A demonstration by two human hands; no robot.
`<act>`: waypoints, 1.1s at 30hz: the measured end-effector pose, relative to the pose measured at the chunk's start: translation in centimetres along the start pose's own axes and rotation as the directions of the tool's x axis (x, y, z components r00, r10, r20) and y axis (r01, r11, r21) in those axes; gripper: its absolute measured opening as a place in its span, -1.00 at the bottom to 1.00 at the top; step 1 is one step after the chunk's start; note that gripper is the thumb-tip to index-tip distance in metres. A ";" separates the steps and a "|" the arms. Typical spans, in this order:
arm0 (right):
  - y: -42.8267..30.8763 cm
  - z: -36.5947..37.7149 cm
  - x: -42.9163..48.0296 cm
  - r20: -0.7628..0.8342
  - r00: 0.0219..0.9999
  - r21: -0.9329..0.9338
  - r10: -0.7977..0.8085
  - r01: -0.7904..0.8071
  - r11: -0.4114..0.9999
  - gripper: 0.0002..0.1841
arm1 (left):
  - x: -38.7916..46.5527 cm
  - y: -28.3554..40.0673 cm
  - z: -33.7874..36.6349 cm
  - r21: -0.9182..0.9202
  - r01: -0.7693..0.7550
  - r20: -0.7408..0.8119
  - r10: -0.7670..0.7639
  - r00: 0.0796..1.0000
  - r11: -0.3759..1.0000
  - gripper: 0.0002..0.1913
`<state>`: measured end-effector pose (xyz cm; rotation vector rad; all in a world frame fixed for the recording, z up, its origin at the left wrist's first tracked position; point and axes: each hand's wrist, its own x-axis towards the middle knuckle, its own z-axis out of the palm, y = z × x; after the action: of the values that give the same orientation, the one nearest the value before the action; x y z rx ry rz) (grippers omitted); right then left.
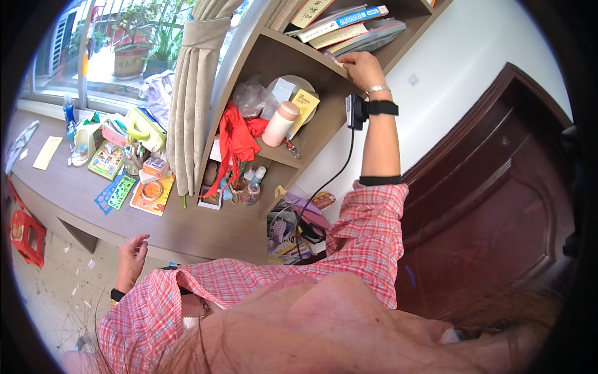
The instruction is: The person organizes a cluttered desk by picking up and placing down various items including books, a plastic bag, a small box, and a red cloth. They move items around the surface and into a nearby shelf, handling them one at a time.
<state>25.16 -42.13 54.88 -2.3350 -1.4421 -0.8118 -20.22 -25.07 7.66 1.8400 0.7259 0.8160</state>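
My right hand (363,70) is raised to the front edge of an upper shelf board (303,49), beneath a leaning stack of books (345,25). Its fingers are closed on a small pale item (337,61), mostly hidden, perhaps a cloth or paper. In the compartment below stand a white bottle with a pink lid (280,124), a yellow booklet (304,106), and a clear plastic bag (252,97). A red cloth (235,133) hangs over that compartment's edge. Low on the left, my left hand (133,259) hovers by the desk's front edge, empty, fingers loosely curled and apart.
The wooden desk (187,229) bears a pen holder (133,161), booklets and stencils. A beige curtain (194,103) hangs beside the shelf. A cable (338,173) runs down from my right wrist. A dark door (476,210) stands right; a red stool (28,238) is left.
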 end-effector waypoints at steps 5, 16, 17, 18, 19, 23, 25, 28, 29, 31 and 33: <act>0.3 -1.3 -0.9 -0.200 0.970 -0.114 -0.140 0.119 0.986 -0.79 | 0.0 0.6 -0.5 0.025 -0.032 0.020 0.032 0.999 0.999 -0.78; 1.5 1.5 3.7 -0.014 0.998 -0.305 0.058 -0.059 0.951 -0.79 | -3.7 -2.0 -2.4 0.015 0.130 -0.027 -0.129 0.991 0.991 -0.79; 0.6 1.5 3.5 -0.027 1.000 -0.259 0.012 -0.018 0.966 -0.80 | -4.0 -2.1 -2.5 0.027 0.092 -0.033 -0.091 0.995 0.995 -0.79; -0.5 1.6 3.8 -0.015 1.000 -0.197 0.013 -0.016 0.980 -0.80 | -4.3 -2.0 -2.6 0.042 0.082 -0.037 -0.080 0.996 0.996 -0.79; -1.6 1.9 4.5 -0.003 1.000 -0.137 0.012 -0.013 0.991 -0.80 | -4.6 -1.9 -2.6 0.058 0.090 -0.038 -0.088 0.995 0.994 -0.79; -3.6 3.9 7.6 0.002 0.995 -0.089 -0.103 0.103 0.991 -0.79 | -5.2 -1.1 -2.5 0.060 0.084 -0.063 -0.080 0.995 0.995 -0.79; -4.4 5.2 9.6 -0.042 0.978 -0.083 -0.203 0.199 0.976 -0.79 | -5.5 -0.8 -2.4 0.041 0.132 -0.052 -0.130 0.990 0.990 -0.78; -6.6 6.9 11.5 -0.061 0.964 -0.103 -0.257 0.250 0.963 -0.78 | -6.0 -0.6 -2.0 0.091 0.140 -0.050 -0.136 0.989 0.986 -0.78; -7.3 7.1 11.5 -0.062 0.971 -0.103 -0.230 0.223 0.969 -0.78 | -6.2 -0.6 -1.9 0.078 0.113 -0.055 -0.109 0.992 0.990 -0.78; -8.5 6.7 10.6 -0.117 0.939 -0.128 -0.324 0.309 0.942 -0.82 | -6.4 -0.7 -1.7 0.069 0.116 -0.060 -0.112 0.992 0.991 -0.78; -9.1 5.5 8.3 -0.181 0.909 0.102 -0.376 0.398 0.912 -0.84 | -6.2 -0.5 -1.5 0.082 0.078 -0.029 -0.076 0.997 0.994 -0.78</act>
<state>21.68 -29.08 54.87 -1.8608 -1.8560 -0.9385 -25.23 -28.89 6.34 1.8662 0.8534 0.7711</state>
